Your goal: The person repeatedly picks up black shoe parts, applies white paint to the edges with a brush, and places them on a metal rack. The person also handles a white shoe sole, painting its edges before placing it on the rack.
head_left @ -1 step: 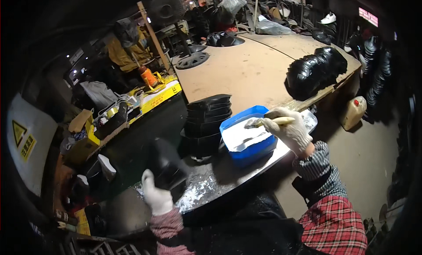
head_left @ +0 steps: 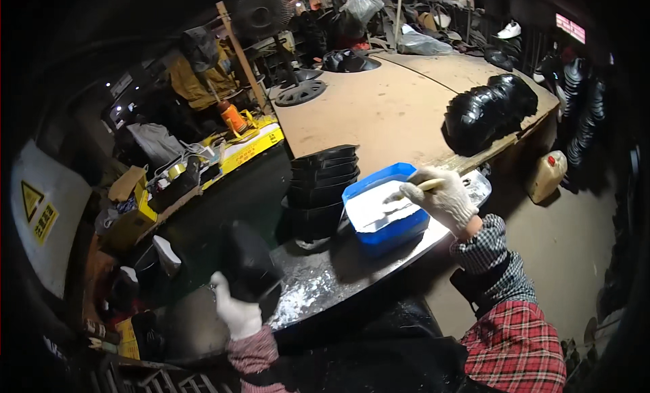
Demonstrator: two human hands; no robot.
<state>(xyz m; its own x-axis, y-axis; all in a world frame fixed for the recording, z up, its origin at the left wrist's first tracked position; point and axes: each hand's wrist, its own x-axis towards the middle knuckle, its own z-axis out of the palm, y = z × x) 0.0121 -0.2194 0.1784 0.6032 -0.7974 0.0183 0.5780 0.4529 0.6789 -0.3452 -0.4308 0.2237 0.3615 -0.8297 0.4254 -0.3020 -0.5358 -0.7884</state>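
In my white-gloved left hand (head_left: 237, 310) is a dark, curved black piece (head_left: 249, 261) that looks like a shoe upper. The thumb points up along its near side, and the other fingers are mostly hidden. My right hand (head_left: 440, 196), also gloved, grips a brush (head_left: 428, 185) with a pale handle over a blue tub (head_left: 389, 242). White paste-like stuff (head_left: 372, 207) fills the tub, and the brush's tip is down at it. Left of the tub rises a stack of similar black pieces (head_left: 321, 183). White smears (head_left: 301, 298) mark the bench between my hands.
A wide tan board table (head_left: 386, 115) lies beyond, bearing a heap of shiny black nested pieces (head_left: 487, 112) and a fan (head_left: 301, 93) on a stand. An orange bottle-like thing (head_left: 232, 116) is at left. A yellowish jerrycan (head_left: 548, 176) stands on the floor at right.
My left hand has shifted slightly left and toward me with the black piece. In my right hand the brush has dipped a little lower into the tub.
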